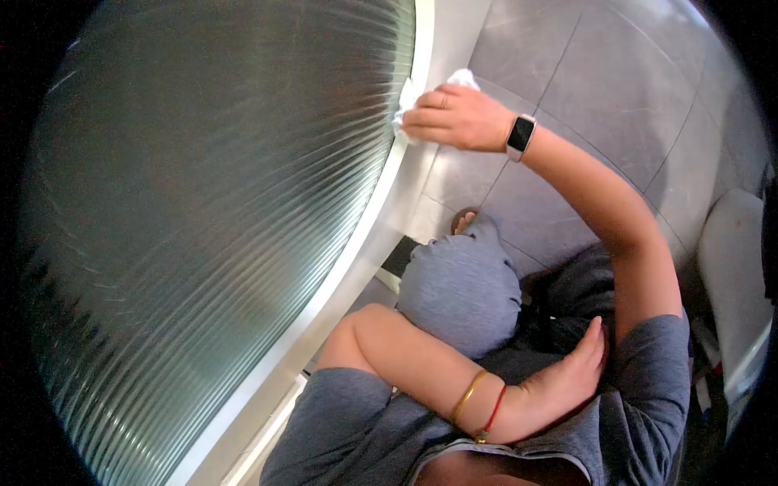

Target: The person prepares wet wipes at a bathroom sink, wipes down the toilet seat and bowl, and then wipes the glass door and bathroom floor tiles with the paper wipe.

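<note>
My right hand [458, 120], with a smartwatch [520, 136] at its wrist, is closed round a crumpled white cloth [463, 78]. It presses the cloth against the pale frame [387, 174] of a ribbed glass panel [219, 219]. Whether the cloth is fabric or paper I cannot tell. Across my body lies my left arm, wearing a gold bangle [468, 397] and a red string bracelet [494, 411]. My left hand [567, 374] is open with its fingers stretched out, resting on my dark clothing near the right elbow, and it holds nothing.
The tall ribbed panel takes up the left side. Grey floor tiles [600, 89] lie beyond my bent knee [460, 296], and part of my sandalled foot [464, 222] shows there. On the right stands a pale, rounded object [733, 251], partly cut off.
</note>
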Tool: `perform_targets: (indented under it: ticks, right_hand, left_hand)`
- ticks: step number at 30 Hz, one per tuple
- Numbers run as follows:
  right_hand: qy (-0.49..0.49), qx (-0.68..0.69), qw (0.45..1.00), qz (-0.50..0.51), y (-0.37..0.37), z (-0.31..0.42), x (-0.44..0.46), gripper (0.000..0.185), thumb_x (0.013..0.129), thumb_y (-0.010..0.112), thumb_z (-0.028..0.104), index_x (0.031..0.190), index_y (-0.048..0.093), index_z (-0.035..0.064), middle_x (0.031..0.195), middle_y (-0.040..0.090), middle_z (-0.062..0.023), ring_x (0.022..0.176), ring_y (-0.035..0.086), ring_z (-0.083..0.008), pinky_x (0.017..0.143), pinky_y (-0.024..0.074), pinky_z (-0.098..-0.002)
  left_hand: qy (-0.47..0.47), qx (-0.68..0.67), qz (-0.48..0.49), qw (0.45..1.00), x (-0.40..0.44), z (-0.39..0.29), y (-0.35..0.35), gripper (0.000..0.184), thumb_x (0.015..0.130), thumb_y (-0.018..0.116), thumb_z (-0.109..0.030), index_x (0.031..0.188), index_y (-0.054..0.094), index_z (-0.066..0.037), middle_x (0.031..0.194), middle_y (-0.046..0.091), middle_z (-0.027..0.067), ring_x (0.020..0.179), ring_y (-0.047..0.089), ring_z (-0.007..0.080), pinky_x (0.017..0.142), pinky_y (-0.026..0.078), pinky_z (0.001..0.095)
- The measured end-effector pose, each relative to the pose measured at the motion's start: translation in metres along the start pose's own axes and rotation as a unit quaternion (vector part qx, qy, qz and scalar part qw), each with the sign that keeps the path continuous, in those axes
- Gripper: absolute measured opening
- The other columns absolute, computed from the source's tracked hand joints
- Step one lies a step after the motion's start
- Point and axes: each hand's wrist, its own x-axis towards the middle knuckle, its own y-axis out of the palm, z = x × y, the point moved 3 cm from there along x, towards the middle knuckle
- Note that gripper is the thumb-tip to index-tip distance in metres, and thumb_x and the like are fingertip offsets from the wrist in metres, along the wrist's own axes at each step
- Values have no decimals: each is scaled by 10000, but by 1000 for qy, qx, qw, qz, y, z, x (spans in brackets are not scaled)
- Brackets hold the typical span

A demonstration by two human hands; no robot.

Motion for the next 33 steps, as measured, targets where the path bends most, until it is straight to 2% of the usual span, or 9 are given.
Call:
perform_targets:
  ticks: [6,9,10,14,16,19,22,24,33]
  right_hand:
    - [31,-6,999,-11,-20,-19,2,311,792,567,74,1100,589,108,1151,571,-7,1024,540,-186,838,462,-313]
    - [145,67,980,-119,-27,-14,9,269,755,605,22,1018,591,76,1083,606,-44,961,584,-228,785,489,-347]
    - [176,80,964,-185,-37,-9,16,243,751,589,83,994,572,74,1015,593,-72,894,586,-251,723,503,-356]
    - [87,132,922,-354,-93,24,77,211,712,626,94,916,588,57,972,601,-89,779,597,-241,628,508,-323]
    - [78,128,915,-376,-94,30,91,185,694,634,100,868,591,54,935,597,-95,784,596,-239,639,508,-314]
    - [127,104,917,-363,-65,31,54,221,679,638,85,893,589,50,940,601,-108,798,599,-234,681,503,-345]
    - [247,54,947,-200,-13,14,-15,215,680,619,70,884,554,56,911,569,-75,843,552,-234,710,447,-359]
    - [265,59,950,-152,-24,22,-6,182,683,602,55,855,542,63,875,532,-72,832,520,-241,707,424,-366]
    - [231,122,962,-84,-41,2,23,137,719,587,42,843,541,78,853,524,-86,821,519,-273,697,433,-383]
  left_hand:
    - [-3,18,-12,1000,-1,-5,4,447,839,394,-226,1099,606,70,1149,581,232,1124,512,373,1060,297,568]
    - [-20,23,-12,999,-1,-15,19,449,841,393,-227,1102,605,69,1154,577,239,1124,510,377,1060,291,578]
    - [-26,33,-5,999,-1,-17,22,449,841,393,-227,1102,605,69,1154,577,239,1124,510,377,1060,291,578]
    - [35,-3,48,998,2,-14,34,463,841,387,-227,1126,596,73,1189,570,218,1152,493,378,1060,290,580]
    - [29,57,7,998,6,-21,46,491,857,402,-233,1223,543,63,1272,533,195,1159,491,384,1027,304,592]
    - [50,59,30,997,10,-42,65,489,855,416,-239,1216,550,63,1272,529,212,1165,482,398,1027,290,604]
    - [99,-24,125,987,21,-37,60,462,853,425,-244,1148,600,64,1221,566,211,1144,494,402,1021,285,612]
    - [81,23,59,995,21,-40,54,439,852,430,-243,1107,629,54,1189,587,202,1128,505,397,1022,277,619]
    - [14,-17,67,998,18,-16,57,460,837,428,-256,1084,629,75,1153,588,242,1120,491,428,1035,240,620]
